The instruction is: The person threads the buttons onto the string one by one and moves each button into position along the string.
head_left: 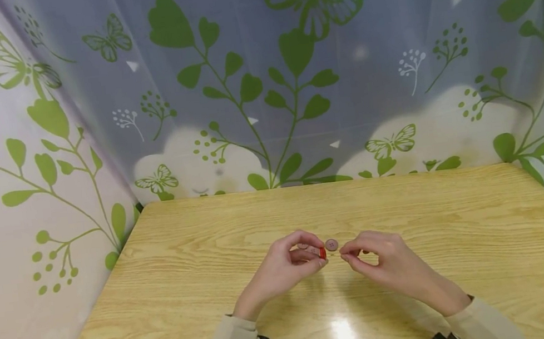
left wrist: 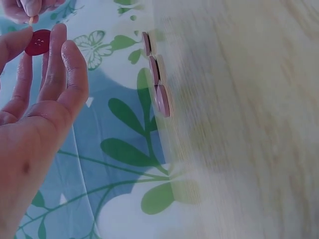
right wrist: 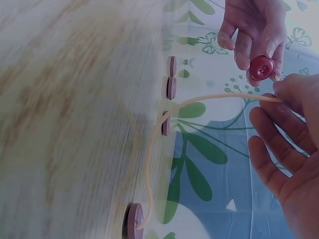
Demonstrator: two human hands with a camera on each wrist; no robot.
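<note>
My left hand pinches a red button with small holes between thumb and fingers, raised above the table. Facing it, my right hand pinches a thin pale orange cord near one end. The cord's short tip points at the red button; whether it enters a hole I cannot tell. From the right fingers the cord curves down to a mauve button on the table, which the right hand largely hides in the head view. Another mauve button lies between the hands.
More mauve buttons lie in a loose row on the wood-grain table, partly behind the left hand in the head view. A patterned curtain with green leaves and butterflies hangs along the table's far edge and at the sides.
</note>
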